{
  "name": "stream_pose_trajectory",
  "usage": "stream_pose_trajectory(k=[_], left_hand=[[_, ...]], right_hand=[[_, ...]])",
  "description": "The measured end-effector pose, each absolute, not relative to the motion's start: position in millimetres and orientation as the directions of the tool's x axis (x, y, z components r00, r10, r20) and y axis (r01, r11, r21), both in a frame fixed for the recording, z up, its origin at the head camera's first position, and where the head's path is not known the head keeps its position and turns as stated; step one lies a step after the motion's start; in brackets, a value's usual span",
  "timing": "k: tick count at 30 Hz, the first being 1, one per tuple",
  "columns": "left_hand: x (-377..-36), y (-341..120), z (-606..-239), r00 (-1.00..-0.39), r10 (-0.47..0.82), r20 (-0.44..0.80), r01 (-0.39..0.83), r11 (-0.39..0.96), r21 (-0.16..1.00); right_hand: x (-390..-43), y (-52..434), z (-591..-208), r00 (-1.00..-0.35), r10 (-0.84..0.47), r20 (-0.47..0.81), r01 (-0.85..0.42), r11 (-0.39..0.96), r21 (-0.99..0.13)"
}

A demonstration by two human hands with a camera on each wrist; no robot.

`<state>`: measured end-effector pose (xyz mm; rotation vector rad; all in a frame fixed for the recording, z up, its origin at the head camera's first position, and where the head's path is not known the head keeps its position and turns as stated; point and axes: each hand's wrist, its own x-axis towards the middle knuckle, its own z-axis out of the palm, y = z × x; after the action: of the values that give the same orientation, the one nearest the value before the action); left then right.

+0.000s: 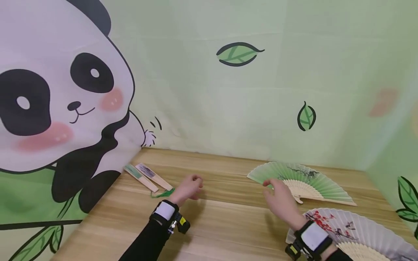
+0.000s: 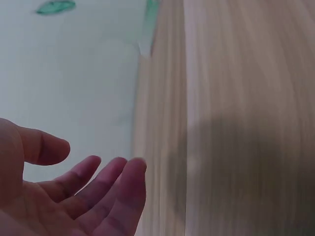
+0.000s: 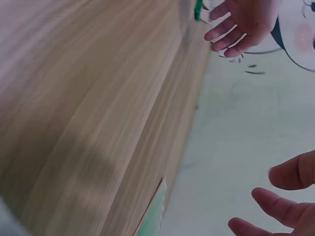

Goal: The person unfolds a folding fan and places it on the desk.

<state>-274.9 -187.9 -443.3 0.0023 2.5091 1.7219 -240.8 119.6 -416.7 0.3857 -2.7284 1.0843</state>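
Observation:
My left hand (image 1: 187, 189) hovers over the wooden table with loosely bent fingers and nothing in it. Two folded fans lie just left of it: one with a green panel (image 1: 141, 177), the other with a grey-purple pattern (image 1: 153, 175) and a green tassel (image 1: 164, 193). Over the table's right part, my right hand (image 1: 281, 201) is empty too, its fingers relaxed. It partly covers a spread green fan (image 1: 330, 181) behind it. Nearer me, at lower right, lies a spread pale fan (image 1: 365, 228) with red blossoms, cut off by the frame's edge.
The wood-grain table (image 1: 222, 232) meets a pale green backdrop (image 1: 196, 90) with printed leaves. A large printed panda (image 1: 107, 72) fills the left side. Another green wall (image 1: 398, 145) borders the table on the right.

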Motion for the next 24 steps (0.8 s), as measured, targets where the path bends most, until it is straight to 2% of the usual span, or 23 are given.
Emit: stream_pose_trajectory(k=[5,8,16,19,24], left_hand=[[-290.1,-230.3,-443.5,-0.993,-0.114,0.029,-0.053,0.655,0.754],[-294.8,-254.2,-444.2,-0.982,-0.181,0.048,-0.108,0.757,0.644],[-302.7,-290.0,-445.4,-0.966,-0.251,0.065,-0.175,0.817,0.55],[-307.8,-294.1,-449.0,-0.956,-0.277,0.093,-0.189,0.828,0.528],[-319.6,-295.9,-459.5,-0.931,-0.36,0.061,-0.288,0.827,0.484]], right_hand=[[-260.3,82.9,-420.3,-0.94,-0.202,0.276,-0.335,0.711,-0.618],[-272.9,61.5,-422.9,-0.932,-0.209,0.295,-0.351,0.719,-0.6],[-292.0,-2.7,-419.8,-0.943,-0.239,0.23,-0.329,0.758,-0.563],[-292.5,-33.6,-418.7,-0.929,-0.296,0.221,-0.369,0.768,-0.523],[-286.9,-79.6,-420.5,-0.886,-0.414,0.21,-0.463,0.752,-0.469]])
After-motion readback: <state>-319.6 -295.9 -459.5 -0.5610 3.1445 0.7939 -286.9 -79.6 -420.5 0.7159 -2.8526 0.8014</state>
